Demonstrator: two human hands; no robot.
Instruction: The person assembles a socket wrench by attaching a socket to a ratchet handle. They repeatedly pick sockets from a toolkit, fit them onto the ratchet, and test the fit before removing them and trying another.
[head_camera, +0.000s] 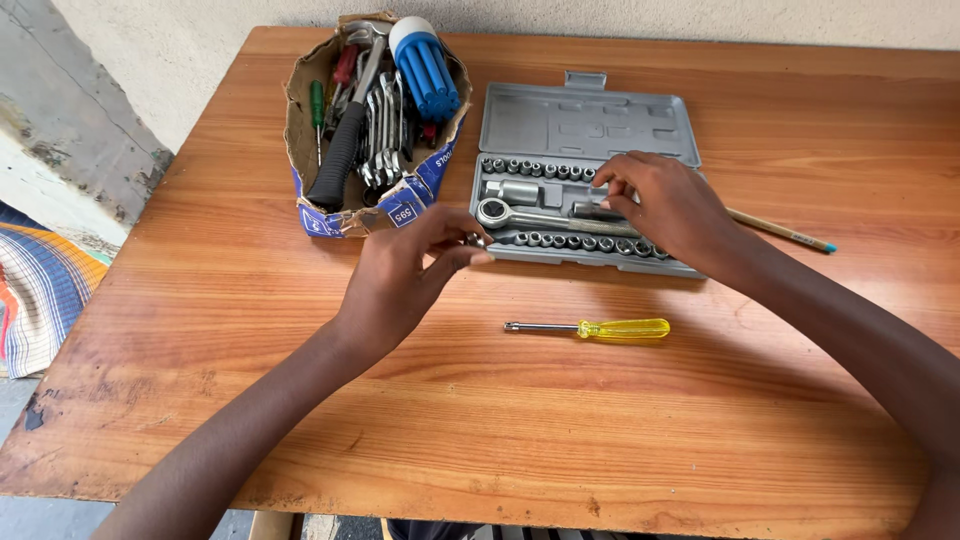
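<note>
Two bare hands are seen over a wooden table (250, 330), viewed from above. At the far left, beyond the table's edge, a striped cloth (35, 295) is seen lying on the floor. Toward the back left of the table, a torn cardboard box (350, 215) is filled with tools: a black-handled hammer (340, 150), a bunch of wrenches (385, 130), a green screwdriver (317, 105) and a blue-and-white handle (425, 65). Just in front of that box, the left hand (395, 285) is raised slightly, and a small metal socket (473, 240) is pinched between its thumb and fingertips, close beside the near left corner of the grey case (590, 125). The case is laid open, with its lid flat behind; rows of sockets and a ratchet (530, 215) are held in its tray. Nearer the viewer, a yellow-handled driver (600, 328) is laid flat on the bare wood, apart from both hands. The right hand (670, 205) is placed over the right part of the tray, fingers curled down onto a metal piece there; whether it is actually gripped cannot be told. Farther right, a pencil (785, 231) is partly hidden behind the wrist.
</note>
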